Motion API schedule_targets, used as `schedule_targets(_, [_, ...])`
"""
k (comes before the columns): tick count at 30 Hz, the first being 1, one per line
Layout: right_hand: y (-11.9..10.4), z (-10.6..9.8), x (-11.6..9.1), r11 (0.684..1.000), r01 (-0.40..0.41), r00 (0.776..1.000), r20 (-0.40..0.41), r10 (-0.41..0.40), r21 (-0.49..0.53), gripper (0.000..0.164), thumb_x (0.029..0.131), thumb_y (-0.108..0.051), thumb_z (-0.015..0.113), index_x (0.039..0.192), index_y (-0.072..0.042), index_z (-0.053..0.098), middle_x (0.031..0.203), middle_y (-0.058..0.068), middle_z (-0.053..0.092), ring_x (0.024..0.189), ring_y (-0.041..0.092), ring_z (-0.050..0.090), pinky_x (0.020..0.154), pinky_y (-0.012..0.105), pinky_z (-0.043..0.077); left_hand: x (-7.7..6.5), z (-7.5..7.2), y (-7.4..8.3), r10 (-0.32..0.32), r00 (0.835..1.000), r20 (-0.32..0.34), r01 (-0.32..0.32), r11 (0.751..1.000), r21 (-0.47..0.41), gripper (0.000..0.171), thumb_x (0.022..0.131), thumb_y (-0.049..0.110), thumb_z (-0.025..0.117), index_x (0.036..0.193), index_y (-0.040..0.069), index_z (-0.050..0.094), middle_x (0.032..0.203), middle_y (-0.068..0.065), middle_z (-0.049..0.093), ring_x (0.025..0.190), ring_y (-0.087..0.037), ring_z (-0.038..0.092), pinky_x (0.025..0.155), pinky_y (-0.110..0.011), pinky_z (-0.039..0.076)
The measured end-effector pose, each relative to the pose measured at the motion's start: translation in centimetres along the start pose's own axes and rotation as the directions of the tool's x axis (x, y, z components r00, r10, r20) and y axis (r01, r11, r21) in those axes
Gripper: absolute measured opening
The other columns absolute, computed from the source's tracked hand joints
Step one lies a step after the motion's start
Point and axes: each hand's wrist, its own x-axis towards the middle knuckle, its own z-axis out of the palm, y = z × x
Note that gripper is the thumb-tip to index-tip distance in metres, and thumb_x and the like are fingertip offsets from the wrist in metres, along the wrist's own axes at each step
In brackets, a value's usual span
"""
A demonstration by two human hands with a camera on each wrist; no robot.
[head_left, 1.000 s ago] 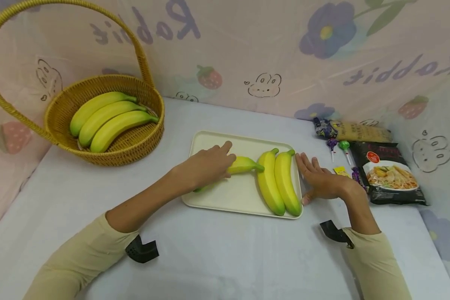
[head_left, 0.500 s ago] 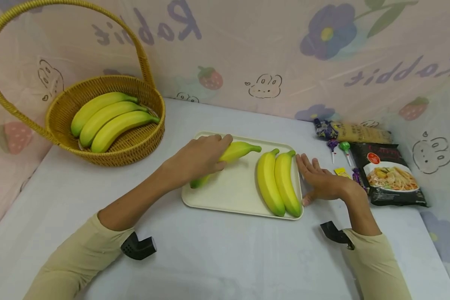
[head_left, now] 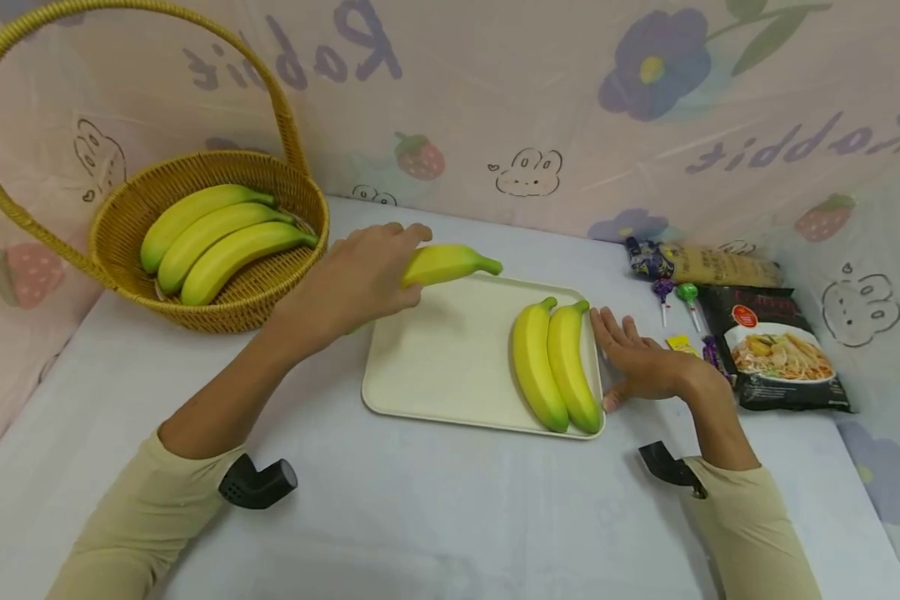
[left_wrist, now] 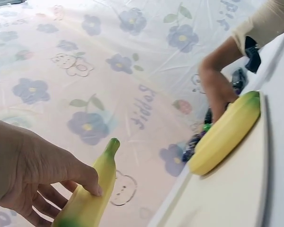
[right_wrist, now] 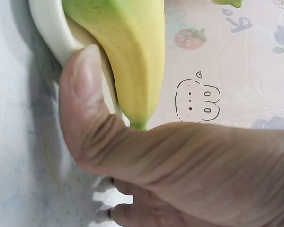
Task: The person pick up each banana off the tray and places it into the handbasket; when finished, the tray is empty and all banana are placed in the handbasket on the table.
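My left hand (head_left: 360, 275) grips a yellow banana (head_left: 446, 264) with green ends, raised above the tray's far left corner. In the left wrist view the thumb lies along that banana (left_wrist: 92, 194), stem pointing up. Two more bananas (head_left: 553, 367) lie side by side at the right end of the cream tray (head_left: 442, 367). My right hand (head_left: 645, 362) rests against the tray's right edge with fingers extended. The right wrist view shows its thumb touching the tray rim, beside a banana (right_wrist: 132, 61). A wicker basket (head_left: 292, 283) at the left holds three bananas (head_left: 228, 237).
The basket's tall handle (head_left: 285, 125) arches up on the left. At the right lie a black noodle packet (head_left: 783, 350), a tan packet (head_left: 720, 265), two lollipops (head_left: 687, 292) and small wrapped sweets. A printed curtain (head_left: 457, 100) hangs behind the white table (head_left: 450, 508).
My left hand has lifted the banana off the tray and carried it up and left toward the basket. The right hand and the other bananas stay put.
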Motion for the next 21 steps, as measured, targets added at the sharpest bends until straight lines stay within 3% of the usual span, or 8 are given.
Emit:
schedule_targets(2, [0.1, 0.0, 0.1, 1.000, -0.004, 1.000, 0.000, 0.004, -0.004, 0.149, 0.070, -0.062, 0.083, 0.163, -0.023, -0.027, 0.172, 0.015, -0.029, 0.157, 0.052, -0.021, 0.121, 0.079, 0.001, -0.2, -0.8, -0.5, -0.020, 0.999, -0.033, 0.020, 1.000, -0.007, 0.057, 0.093, 0.020, 0.072, 0.146, 0.006, 0.055, 0.109, -0.011, 0.068, 0.089, -0.026, 0.059, 0.073, -0.038, 0.052])
schedule_targets(5, [0.4, -0.1, 0.1, 1.000, -0.004, 1.000, 0.001, 0.004, -0.002, 0.147, 0.072, -0.060, 0.083, 0.163, -0.024, -0.027, 0.171, 0.013, -0.031, 0.158, 0.051, -0.022, 0.122, 0.078, 0.001, -0.7, -2.0, -1.6, -0.043, 0.994, -0.097, 0.040, 0.999, -0.030, 0.056, 0.092, 0.018, 0.071, 0.145, 0.005, 0.056, 0.091, -0.010, 0.064, 0.080, -0.025, 0.055, 0.067, -0.036, 0.046])
schedule_targets(9, [0.7, 0.0, 0.3, 1.000, 0.000, 1.000, -0.004, 0.000, -0.003, 0.148, 0.070, -0.062, 0.082, 0.164, -0.024, -0.026, 0.172, 0.013, -0.030, 0.157, 0.052, -0.021, 0.121, 0.079, 0.002, -1.5, -3.8, -3.1, -0.067, 0.978, -0.197, 0.058, 0.997, -0.053, 0.052, 0.090, 0.014, 0.072, 0.140, 0.003, 0.061, 0.077, -0.010, 0.057, 0.071, -0.023, 0.049, 0.065, -0.036, 0.039])
schedule_targets(13, [1.0, 0.1, 0.6, 1.000, -0.008, 1.000, 0.001, 0.008, -0.007, 0.152, 0.067, -0.069, 0.081, 0.163, -0.025, -0.027, 0.172, 0.014, -0.029, 0.157, 0.053, -0.021, 0.121, 0.079, 0.001, -2.6, -5.3, -4.7, -0.137, 0.959, -0.248, 0.123, 0.990, -0.071, 0.051, 0.089, 0.017, 0.073, 0.137, 0.001, 0.064, 0.092, -0.015, 0.066, 0.079, -0.027, 0.051, 0.071, -0.038, 0.039])
schedule_targets(17, [1.0, 0.2, 0.5, 1.000, -0.009, 1.000, -0.001, 0.009, -0.017, 0.153, 0.064, -0.073, 0.079, 0.163, -0.025, -0.027, 0.172, 0.014, -0.029, 0.157, 0.053, -0.020, 0.121, 0.078, 0.000, -3.4, -6.4, -6.2, -0.225, 0.941, -0.252, 0.211, 0.974, -0.081, 0.051, 0.090, 0.022, 0.072, 0.137, 0.002, 0.063, 0.107, -0.018, 0.066, 0.089, -0.031, 0.054, 0.075, -0.040, 0.040])
schedule_targets(21, [0.3, 0.0, 0.2, 1.000, -0.017, 1.000, 0.000, 0.017, -0.019, 0.150, 0.068, -0.066, 0.081, 0.163, -0.024, -0.027, 0.172, 0.014, -0.029, 0.158, 0.052, -0.020, 0.122, 0.078, 0.002, -4.0, -7.0, -7.4, -0.294, 0.928, -0.228, 0.280, 0.955, -0.092, 0.056, 0.093, 0.025, 0.072, 0.142, 0.001, 0.059, 0.115, -0.023, 0.064, 0.095, -0.037, 0.055, 0.081, -0.048, 0.046])
